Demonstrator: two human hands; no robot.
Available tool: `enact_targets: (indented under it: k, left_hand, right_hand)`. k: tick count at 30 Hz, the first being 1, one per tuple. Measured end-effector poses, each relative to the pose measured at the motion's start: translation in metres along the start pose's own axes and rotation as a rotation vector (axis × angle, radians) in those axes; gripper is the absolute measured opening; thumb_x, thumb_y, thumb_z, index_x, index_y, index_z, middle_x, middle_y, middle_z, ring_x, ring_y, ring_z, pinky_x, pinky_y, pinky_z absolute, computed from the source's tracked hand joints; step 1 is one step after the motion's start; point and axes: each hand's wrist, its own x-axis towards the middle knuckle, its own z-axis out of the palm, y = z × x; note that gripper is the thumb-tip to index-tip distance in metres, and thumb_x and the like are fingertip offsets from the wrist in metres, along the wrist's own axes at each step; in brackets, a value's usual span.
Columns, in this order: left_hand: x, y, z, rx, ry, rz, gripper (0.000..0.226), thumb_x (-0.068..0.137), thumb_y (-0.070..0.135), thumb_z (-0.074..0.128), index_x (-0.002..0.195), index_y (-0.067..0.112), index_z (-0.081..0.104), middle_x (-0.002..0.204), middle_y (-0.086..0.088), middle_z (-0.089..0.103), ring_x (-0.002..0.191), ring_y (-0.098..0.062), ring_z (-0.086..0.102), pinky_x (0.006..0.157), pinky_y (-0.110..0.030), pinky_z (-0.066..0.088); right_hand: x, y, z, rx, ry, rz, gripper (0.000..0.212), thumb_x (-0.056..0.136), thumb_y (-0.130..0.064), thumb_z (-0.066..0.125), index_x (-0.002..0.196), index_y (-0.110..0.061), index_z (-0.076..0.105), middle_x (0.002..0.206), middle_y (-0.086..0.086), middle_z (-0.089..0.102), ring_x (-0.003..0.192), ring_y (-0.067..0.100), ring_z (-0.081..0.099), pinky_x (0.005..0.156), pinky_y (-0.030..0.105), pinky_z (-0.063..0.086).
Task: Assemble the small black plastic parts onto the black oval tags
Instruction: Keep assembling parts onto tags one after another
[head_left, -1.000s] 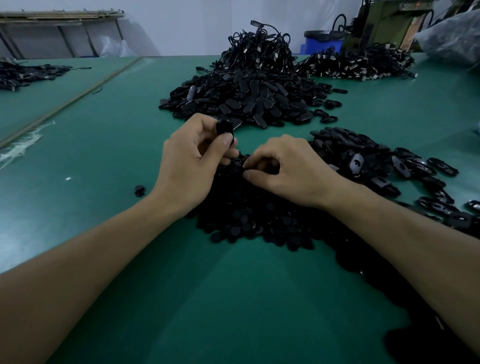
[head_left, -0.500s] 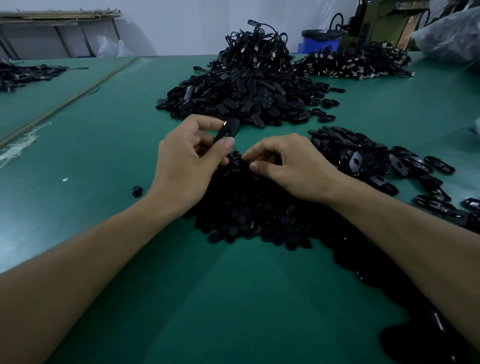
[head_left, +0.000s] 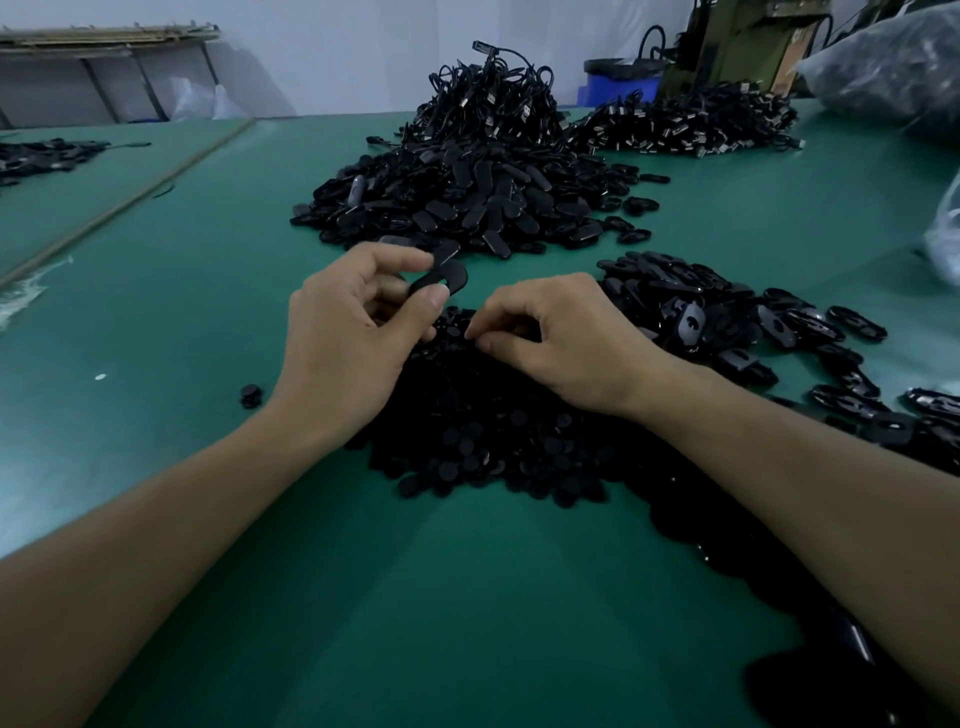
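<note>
On my feed the left hand (head_left: 343, 353) sits just left of centre, its thumb and forefinger pinching one black oval tag (head_left: 448, 276). The tag sticks out of the grip toward 1 o'clock, held above the green table mat (head_left: 415, 597). The right hand (head_left: 561, 343) is just beside it at 3 o'clock, knuckles up and fingers curled. Its thumb and forefinger tips are drawn together on top of the heap of small round parts (head_left: 493, 436). It is black on black there, so I cannot tell whether those fingertips have a part between them or only touch the heap. The two hands are close but apart.

The heap spreads beneath both hands and runs toward 5 o'clock under the right forearm. One stray round part (head_left: 251, 396) lies alone on the mat at 9 o'clock of the left wrist, with a small white speck (head_left: 101, 377) farther out the same way.

At 12 o'clock of the hands I see a big pile of oval tags (head_left: 467, 208), its near edge just beyond the held tag. A flatter spread of tags (head_left: 727, 322), cut-outs showing, lies at 3 o'clock of the right hand. Behind the big pile rises a tangle of black cables (head_left: 493, 98), and a second cable heap (head_left: 685, 124) sits at 1 o'clock. A blue bin (head_left: 608, 93) and a plastic bag (head_left: 893, 67) stand at the far edge, toward 1 and 2 o'clock.
</note>
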Motion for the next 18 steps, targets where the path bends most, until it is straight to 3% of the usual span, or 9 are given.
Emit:
enact_targets:
  k: [6, 11, 13, 16, 18]
  left_hand:
    - [0.0006, -0.0016, 0.0001, -0.031, 0.025, -0.018, 0.022, 0.091, 0.017, 0.074, 0.089, 0.038, 0.068, 0.075, 0.017, 0.074, 0.066, -0.004, 0.071, 0.065, -0.017, 0.054]
    - [0.0009, -0.0034, -0.0009, 0.019, 0.019, 0.011, 0.023, 0.09, 0.015, 0.073, 0.091, 0.038, 0.07, 0.079, 0.016, 0.075, 0.073, -0.006, 0.073, 0.072, -0.027, 0.059]
    - [0.0006, -0.0043, -0.0001, 0.044, 0.003, 0.022, 0.023, 0.09, 0.014, 0.074, 0.092, 0.037, 0.071, 0.08, 0.016, 0.075, 0.074, -0.005, 0.073, 0.075, -0.029, 0.06]
    - [0.0, -0.006, 0.0016, 0.048, -0.03, 0.019, 0.023, 0.089, 0.013, 0.075, 0.094, 0.035, 0.072, 0.079, 0.016, 0.076, 0.073, -0.004, 0.074, 0.075, -0.028, 0.061]
    - [0.0, -0.0067, 0.0019, 0.023, -0.039, 0.009, 0.023, 0.088, 0.015, 0.075, 0.095, 0.037, 0.073, 0.08, 0.014, 0.076, 0.074, -0.006, 0.074, 0.076, -0.031, 0.06]
  right_hand:
    - [-0.0005, -0.0036, -0.0009, 0.069, 0.102, -0.005, 0.008, 0.094, -0.011, 0.066, 0.099, -0.015, 0.071, 0.084, -0.013, 0.067, 0.08, -0.002, 0.061, 0.071, 0.008, 0.044]
    - [-0.0005, -0.0039, -0.002, 0.075, 0.135, -0.007, 0.022, 0.096, -0.01, 0.06, 0.116, -0.014, 0.07, 0.088, -0.012, 0.065, 0.075, -0.007, 0.058, 0.072, 0.007, 0.042]
    - [-0.0001, -0.0034, -0.0023, 0.083, 0.152, -0.009, 0.021, 0.096, -0.008, 0.061, 0.112, -0.013, 0.073, 0.09, -0.012, 0.068, 0.073, -0.013, 0.057, 0.072, 0.005, 0.041]
    - [0.0013, -0.0036, -0.0037, 0.17, 0.173, 0.006, 0.018, 0.095, -0.008, 0.064, 0.105, -0.017, 0.075, 0.086, -0.009, 0.071, 0.071, -0.004, 0.062, 0.069, 0.01, 0.046]
    - [0.0032, -0.0048, -0.0047, 0.22, 0.177, 0.009, 0.018, 0.094, -0.009, 0.066, 0.107, -0.019, 0.074, 0.088, -0.004, 0.074, 0.077, 0.005, 0.067, 0.075, 0.02, 0.054]
